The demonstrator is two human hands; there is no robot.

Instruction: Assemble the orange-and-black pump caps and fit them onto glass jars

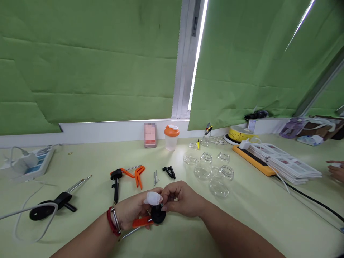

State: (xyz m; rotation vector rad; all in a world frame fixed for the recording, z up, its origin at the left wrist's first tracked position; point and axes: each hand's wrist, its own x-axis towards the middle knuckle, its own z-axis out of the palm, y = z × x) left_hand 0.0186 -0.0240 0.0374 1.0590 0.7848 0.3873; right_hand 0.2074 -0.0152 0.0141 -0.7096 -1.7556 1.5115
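Observation:
My left hand (pixel 134 209) is closed around a black and orange tool with a metal rod (pixel 158 215), its round black end facing up. A whitish translucent piece (pixel 153 198) sits at the left fingertips; its kind is unclear. My right hand (pixel 184 199) pinches at the top of the black end, and any small part between its fingertips is hidden. Just beyond lie two short black pieces (pixel 169 172) and some small metal pins (pixel 155 177). A similar black and orange part (pixel 116 175) and a V-shaped orange lever (pixel 139 175) rest left of them.
A black tool with a rod (pixel 53 206) lies at left under a white cable, near a power strip (pixel 44 166). Several clear glass vessels (pixel 219 188) stand right of centre. Behind are an orange-lidded cup (pixel 171 138) and phone (pixel 149 135). Papers (pixel 285 163) and another person's hand (pixel 337 172) are right.

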